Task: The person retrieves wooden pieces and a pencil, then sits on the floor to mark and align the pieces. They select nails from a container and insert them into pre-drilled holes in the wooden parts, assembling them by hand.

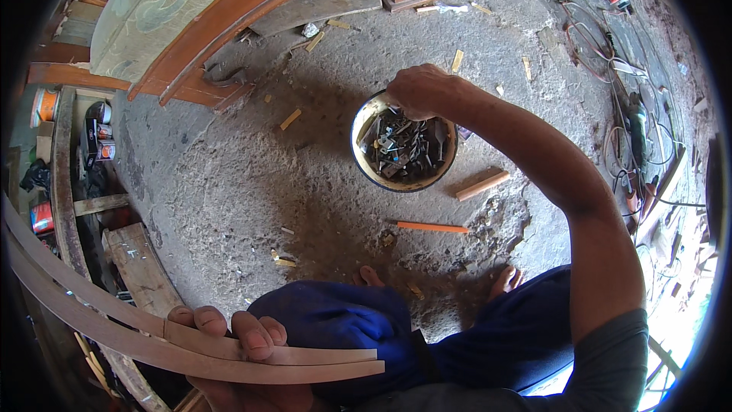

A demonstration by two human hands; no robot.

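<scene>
My left hand (255, 336) is closed around two pale curved wooden strips (282, 371), one along the other, which sweep up to the far left. Their cut ends lie above my blue-clad leg. My right arm reaches forward, and my right hand (427, 91) is curled over the far rim of a round bowl (360, 126). Its fingertips are mostly hidden, so anything pinched in them does not show. Inside the bowl lies a jumble of drill bits (418, 141), screws and other small metal pieces.
An orange pencil-like stick (433, 226) and a short wooden piece (483, 185) lie near the bowl. A wooden furniture frame with patterned upholstery (206, 8) stands at the far left. Cables and a power tool (637, 130) are on the right; cans (105, 151) and planks on the left.
</scene>
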